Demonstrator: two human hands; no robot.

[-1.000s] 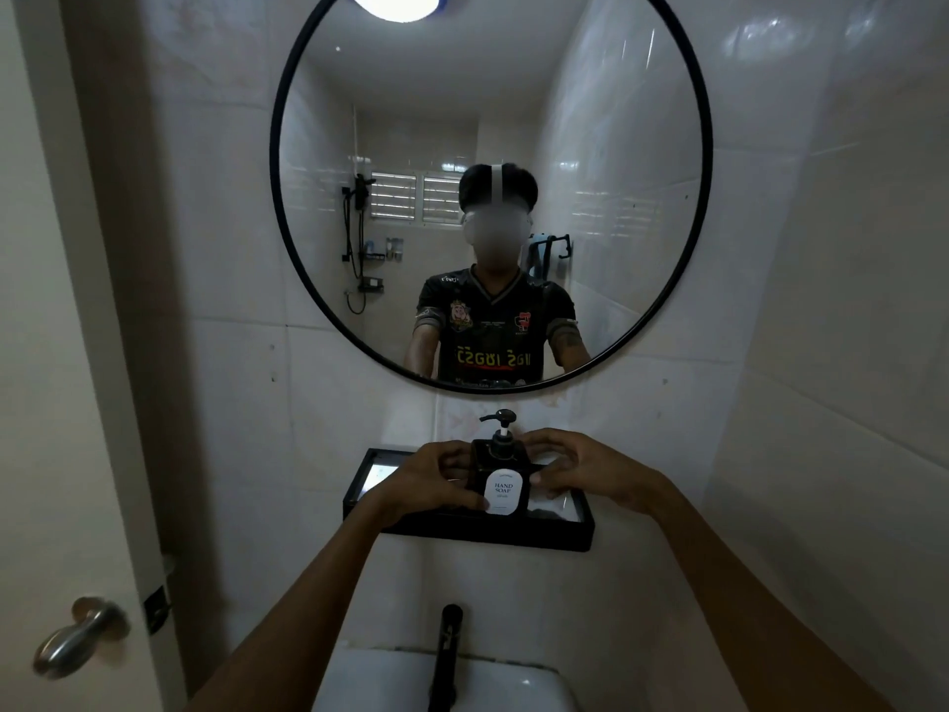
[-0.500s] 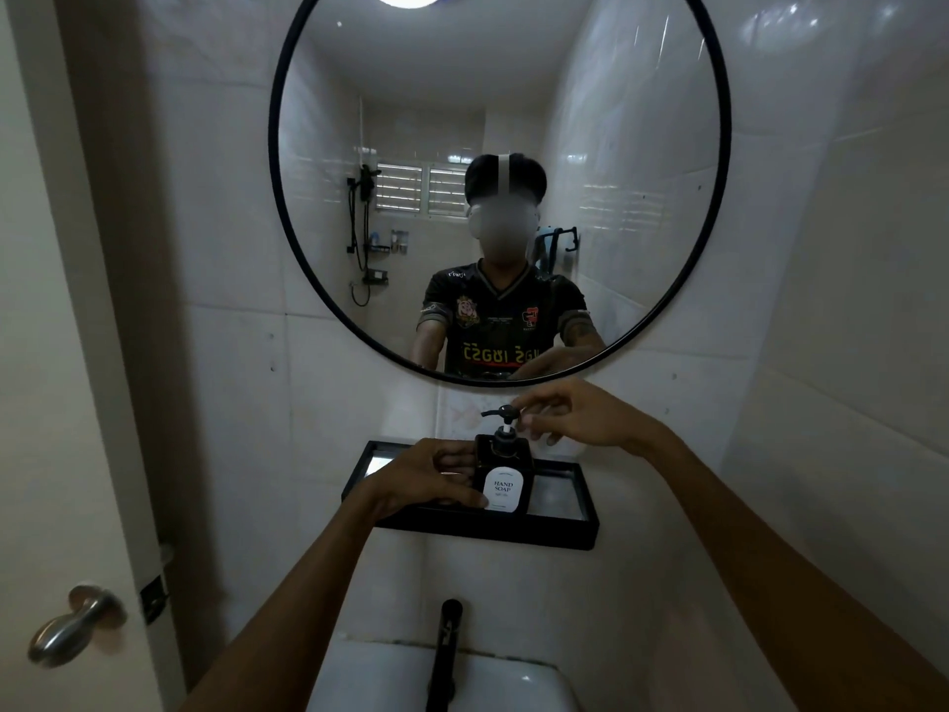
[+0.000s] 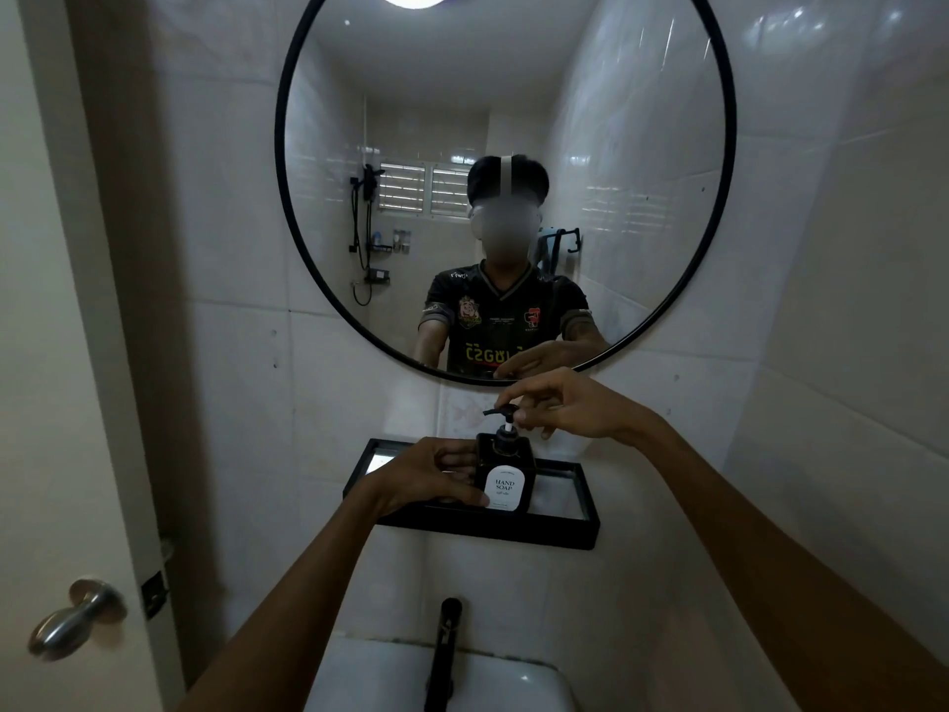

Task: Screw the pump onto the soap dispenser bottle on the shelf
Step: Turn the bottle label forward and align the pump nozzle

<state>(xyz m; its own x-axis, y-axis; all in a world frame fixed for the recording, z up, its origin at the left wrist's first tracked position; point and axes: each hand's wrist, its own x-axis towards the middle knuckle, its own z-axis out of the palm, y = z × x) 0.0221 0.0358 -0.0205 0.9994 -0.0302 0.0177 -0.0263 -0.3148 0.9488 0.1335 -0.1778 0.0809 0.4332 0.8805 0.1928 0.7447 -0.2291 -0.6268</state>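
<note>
A square black soap bottle (image 3: 506,470) with a white "HAND SOAP" label stands upright on the black wall shelf (image 3: 565,529). My left hand (image 3: 429,477) wraps around the bottle's left side and holds it. The black pump (image 3: 502,413) sits raised above the bottle's neck, with a short white stem showing under its head and its spout pointing left. My right hand (image 3: 565,408) pinches the pump head from the right with thumb and fingers.
A round black-framed mirror (image 3: 280,197) hangs just above the shelf. Below are a black tap (image 3: 445,644) and a white basin (image 3: 375,675). A door with a metal knob (image 3: 77,616) is close on the left. A tiled wall closes the right side.
My right hand left the bottle's side and rose to the pump head. The pump now stands higher, with its white stem showing. My left hand stayed on the bottle.
</note>
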